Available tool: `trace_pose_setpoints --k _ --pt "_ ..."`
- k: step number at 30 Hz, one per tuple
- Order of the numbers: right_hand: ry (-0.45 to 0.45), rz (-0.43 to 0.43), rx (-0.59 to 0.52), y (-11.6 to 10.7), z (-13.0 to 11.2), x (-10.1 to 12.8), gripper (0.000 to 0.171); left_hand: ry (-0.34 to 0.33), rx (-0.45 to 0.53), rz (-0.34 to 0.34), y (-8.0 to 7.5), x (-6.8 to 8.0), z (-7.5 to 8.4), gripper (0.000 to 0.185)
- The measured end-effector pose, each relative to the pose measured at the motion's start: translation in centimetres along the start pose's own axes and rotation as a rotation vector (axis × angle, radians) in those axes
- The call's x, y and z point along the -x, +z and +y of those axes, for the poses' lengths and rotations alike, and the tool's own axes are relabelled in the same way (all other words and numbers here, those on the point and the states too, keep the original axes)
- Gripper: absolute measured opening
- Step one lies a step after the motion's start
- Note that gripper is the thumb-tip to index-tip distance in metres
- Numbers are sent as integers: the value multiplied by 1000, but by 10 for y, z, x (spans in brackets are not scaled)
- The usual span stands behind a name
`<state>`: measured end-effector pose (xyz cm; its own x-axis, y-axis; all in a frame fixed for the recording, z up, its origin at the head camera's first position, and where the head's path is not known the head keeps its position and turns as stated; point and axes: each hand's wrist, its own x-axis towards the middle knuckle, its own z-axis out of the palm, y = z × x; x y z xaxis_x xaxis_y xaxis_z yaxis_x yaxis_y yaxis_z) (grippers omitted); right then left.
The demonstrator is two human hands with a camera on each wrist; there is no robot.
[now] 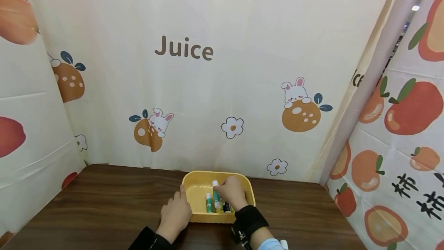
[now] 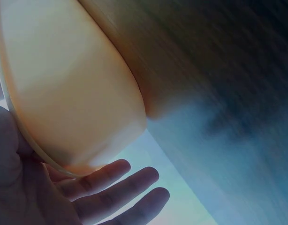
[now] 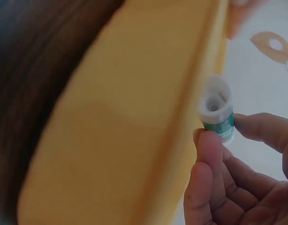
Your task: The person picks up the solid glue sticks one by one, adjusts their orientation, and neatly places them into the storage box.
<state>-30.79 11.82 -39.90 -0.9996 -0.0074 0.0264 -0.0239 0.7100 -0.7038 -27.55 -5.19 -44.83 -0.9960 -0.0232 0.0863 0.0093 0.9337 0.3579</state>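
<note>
A yellow plastic basket (image 1: 197, 218) sits on the table, its outer wall (image 2: 78, 84) filling much of the left wrist view. My right hand (image 1: 231, 192) is over the basket and pinches a white and teal glue stick (image 1: 216, 196) between thumb and fingertips. The stick's hollow white end (image 3: 214, 101) faces the right wrist camera. My left hand (image 1: 175, 209) touches the basket's left rim, index finger extended along it and the other fingers (image 2: 120, 192) fairly straight outside the wall. Another teal glue stick (image 1: 209, 203) with a white cap stands inside.
Beside the glue sticks, a dark, white-ended item (image 1: 227, 207) and some yellow pieces lie in the basket's front right, partly hidden by my right hand. The dark wooden table (image 1: 121, 196) ends at a fruit-printed curtain (image 1: 194, 134) behind; more curtain hangs at both sides.
</note>
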Motion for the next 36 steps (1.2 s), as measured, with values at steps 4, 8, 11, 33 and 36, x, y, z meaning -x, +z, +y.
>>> trace_pose_setpoints --k 4,8,11,33,36 --pt "7 40 33 28 1 -5 39 -3 6 -5 0 -1 0 56" --pt "4 87 98 50 1 -4 43 0 11 -9 2 0 -1 57" --pt "-32 109 149 62 1 -2 39 4 2 1 4 0 -1 56" --pt "-130 155 282 44 -3 6 52 -5 4 4 3 -1 -1 57" --pt "-132 190 279 27 1 8 41 -9 1 -1 3 -2 -1 57"
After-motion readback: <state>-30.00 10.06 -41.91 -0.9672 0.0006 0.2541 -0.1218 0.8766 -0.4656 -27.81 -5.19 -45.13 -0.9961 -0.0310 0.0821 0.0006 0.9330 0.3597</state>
